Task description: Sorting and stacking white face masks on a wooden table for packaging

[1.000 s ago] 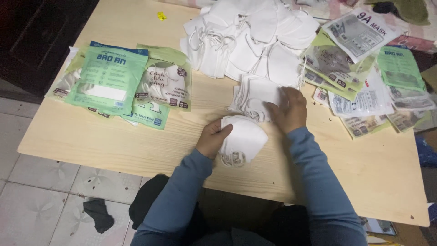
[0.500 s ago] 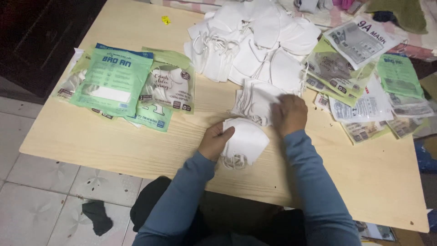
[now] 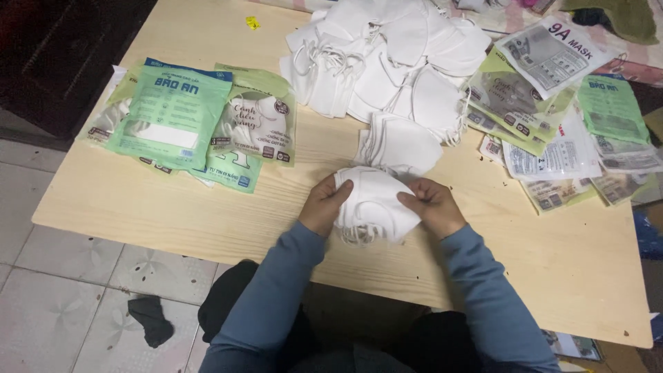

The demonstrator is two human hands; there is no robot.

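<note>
A small stack of white face masks (image 3: 373, 204) sits between my two hands just above the wooden table (image 3: 166, 214). My left hand (image 3: 324, 204) grips its left edge and my right hand (image 3: 432, 206) grips its right edge. Behind the stack lies another short pile of folded white masks (image 3: 400, 144). Farther back a large loose heap of white masks (image 3: 387, 55) covers the table's far middle.
Green and clear mask packets (image 3: 186, 124) lie piled at the left. Grey, white and green flat packets (image 3: 559, 117) spread over the right side. A small yellow scrap (image 3: 253, 23) lies at the far edge. A dark cloth (image 3: 150, 320) lies on the tiled floor.
My right hand has come back from the short pile behind and joined the left hand on the mask stack, which both hands now hold squared between them.
</note>
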